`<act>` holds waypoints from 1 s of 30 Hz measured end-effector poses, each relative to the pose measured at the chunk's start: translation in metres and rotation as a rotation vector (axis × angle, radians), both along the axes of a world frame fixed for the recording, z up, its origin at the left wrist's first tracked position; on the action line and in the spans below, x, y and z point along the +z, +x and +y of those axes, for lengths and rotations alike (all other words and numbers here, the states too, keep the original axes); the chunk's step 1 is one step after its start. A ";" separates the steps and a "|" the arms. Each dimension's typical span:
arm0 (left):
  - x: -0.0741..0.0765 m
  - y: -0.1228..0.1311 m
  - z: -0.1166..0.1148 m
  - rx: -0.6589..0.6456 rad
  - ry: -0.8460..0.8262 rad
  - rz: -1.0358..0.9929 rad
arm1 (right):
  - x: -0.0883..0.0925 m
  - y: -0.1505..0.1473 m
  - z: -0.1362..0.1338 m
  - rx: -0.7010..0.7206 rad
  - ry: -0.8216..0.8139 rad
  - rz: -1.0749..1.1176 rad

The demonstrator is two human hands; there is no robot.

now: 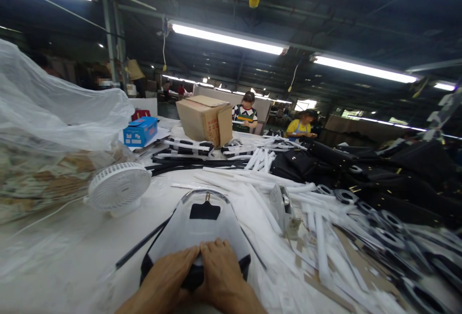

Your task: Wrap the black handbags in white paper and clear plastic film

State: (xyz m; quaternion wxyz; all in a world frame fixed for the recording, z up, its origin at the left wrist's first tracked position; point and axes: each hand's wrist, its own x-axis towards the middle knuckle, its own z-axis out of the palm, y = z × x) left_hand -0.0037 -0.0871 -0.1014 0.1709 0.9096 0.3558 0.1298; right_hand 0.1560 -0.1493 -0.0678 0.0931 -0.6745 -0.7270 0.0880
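Fingers (213,251) of your left hand (168,273) and right hand (221,273) lie extended and close together over the near part of a grey bag (202,232) with black trim, their tips almost meeting at its middle; whether they pinch any of its material cannot be told. The bag rests on the bench (83,266) directly before you, its black patch (205,212) toward the far end. To its left stands a white fan (121,186); to its right lie loose white strips (260,205).
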 end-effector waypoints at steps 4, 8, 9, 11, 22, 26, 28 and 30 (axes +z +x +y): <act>0.008 0.000 -0.003 -0.012 -0.027 0.130 | -0.004 0.001 -0.006 -0.018 0.037 0.017; 0.034 0.002 -0.017 -0.001 -0.036 0.182 | 0.002 0.000 -0.013 -0.022 0.038 0.003; 0.038 0.002 -0.019 0.000 -0.035 0.173 | 0.005 0.001 -0.014 -0.021 0.035 0.001; 0.043 0.001 -0.022 -0.005 -0.042 0.164 | 0.009 0.002 -0.015 -0.005 0.028 -0.005; 0.047 -0.003 -0.023 -0.029 -0.071 0.106 | 0.005 0.008 -0.014 0.058 0.019 -0.070; 0.047 -0.003 -0.023 -0.030 -0.060 0.108 | 0.005 0.009 -0.013 0.062 0.005 -0.073; 0.047 -0.003 -0.023 -0.026 -0.057 0.108 | 0.005 0.010 -0.014 0.061 0.006 -0.075; 0.045 -0.004 -0.023 -0.029 -0.061 0.101 | 0.005 0.010 -0.014 0.056 0.018 -0.072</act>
